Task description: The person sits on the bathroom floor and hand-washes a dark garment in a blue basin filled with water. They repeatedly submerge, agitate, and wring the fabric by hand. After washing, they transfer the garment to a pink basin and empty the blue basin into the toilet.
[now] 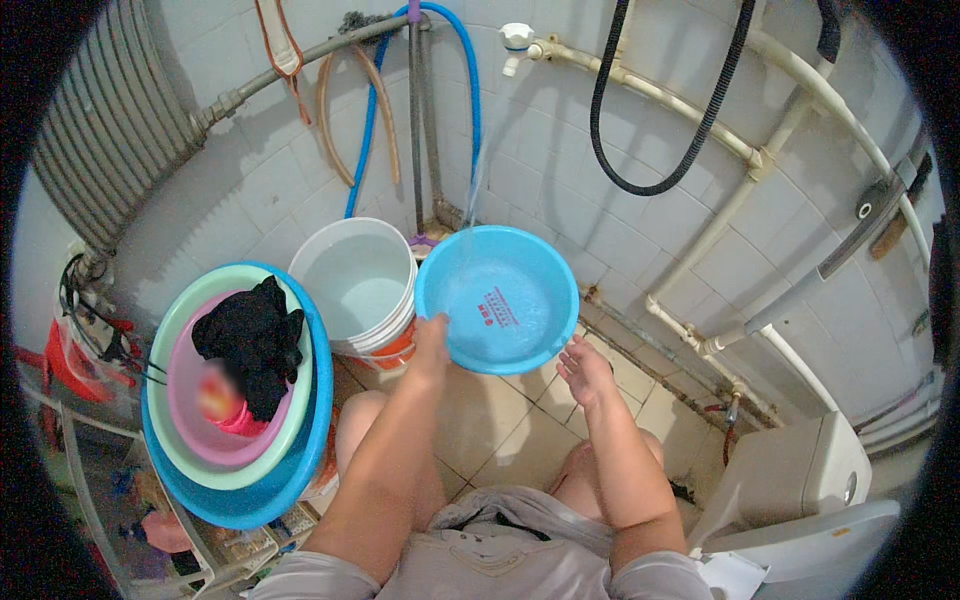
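Observation:
A round light-blue basin (545, 270), with red printing on its bottom, is in front of me. Clear water streams down from the tap (516, 45) into its far left side. My left hand (431, 342) grips the left rim, its thumb over the edge and the other fingers mostly hidden. At the basin's lower right, my right hand (586, 371) has its palm turned up and its fingers apart. Its fingertips are at the rim; whether they bear any weight I cannot tell.
A white bucket (350, 262) holding water stands left of the basin. Nested blue, green and pink tubs (225, 505) hold black cloth (255, 335) and a red-pink item. A toilet (800, 475) is at right. Pipes (650, 85) and a black hose (597, 110) run along the tiled wall.

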Demonstrator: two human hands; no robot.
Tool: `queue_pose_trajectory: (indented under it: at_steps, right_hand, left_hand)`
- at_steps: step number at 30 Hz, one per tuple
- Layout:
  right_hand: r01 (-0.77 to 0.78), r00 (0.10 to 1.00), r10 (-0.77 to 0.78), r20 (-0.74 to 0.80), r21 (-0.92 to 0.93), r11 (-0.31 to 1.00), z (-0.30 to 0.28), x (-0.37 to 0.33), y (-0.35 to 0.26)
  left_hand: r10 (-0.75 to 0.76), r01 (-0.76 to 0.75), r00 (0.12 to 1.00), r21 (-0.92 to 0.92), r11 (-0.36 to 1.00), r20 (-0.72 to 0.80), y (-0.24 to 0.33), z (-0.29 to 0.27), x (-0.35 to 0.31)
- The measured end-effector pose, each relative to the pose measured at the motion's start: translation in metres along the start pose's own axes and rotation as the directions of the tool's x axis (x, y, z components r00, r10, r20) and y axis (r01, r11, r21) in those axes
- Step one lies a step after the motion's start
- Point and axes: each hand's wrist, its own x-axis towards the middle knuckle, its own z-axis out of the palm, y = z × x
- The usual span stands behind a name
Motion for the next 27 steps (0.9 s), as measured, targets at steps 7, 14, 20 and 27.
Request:
queue_pose_trajectory:
  at_steps: [7, 14, 20, 27]
  right_hand:
    - [-0.006, 0.999, 0.003, 0.04, 0.055, 0.998, -0.01, 0.013, 0.002]
    - [0.066, 0.954, -0.012, 0.3, -0.169, 0.983, 0.051, -0.011, 0.015]
    - [0.083, 0.91, 0.067, 0.41, -0.336, 0.938, 0.084, -0.02, 0.043]
    - [0.107, 0.933, 0.038, 0.358, -0.375, 0.921, 0.08, -0.018, 0.042]
  left_hand:
    - [0.063, -0.075, 0.997, 0.313, 0.947, 0.05, 0.069, 0.073, -0.128]
    - [0.412, -0.764, 0.643, 0.579, 0.284, 0.646, 0.255, 0.058, -0.244]
    - [0.199, -0.166, 0.932, 0.845, -0.508, 0.302, 0.364, -0.031, -0.291]
    - [0.199, -0.1, 0.953, 0.86, -0.5, 0.227, 0.342, -0.076, -0.253]
